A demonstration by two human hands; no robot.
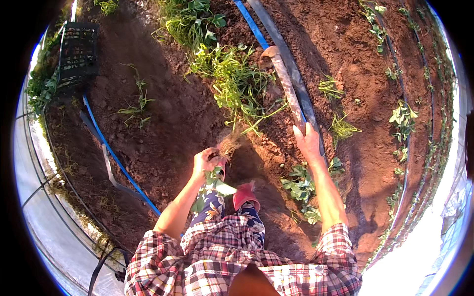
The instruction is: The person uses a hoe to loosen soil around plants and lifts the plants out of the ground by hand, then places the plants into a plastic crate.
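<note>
My left hand [205, 161] grips an uprooted leafy plant, perhaps a strawberry seedling, above my legs. Its fibrous roots [229, 145] stick out past my fingers, while its green leaves [224, 188] hang on the side nearer to me. My right hand [308, 140] is closed around the lower end of a worn, soil-marked handle [287, 85]. At the far end sits a curved, rusty head [270, 51], probably a hoe's; its lower part is hard to make out. Pulled grass and weeds [237, 81] lie heaped on the soil left of the handle.
A black flat hose [296, 74] and a blue pipe [253, 24] run beside the tool. Leafy plants [301, 185] grow by my right forearm. A black plastic crate [77, 51] stands at far left, near plastic sheeting [40, 207]. Planted rows with drip lines [407, 148] lie right.
</note>
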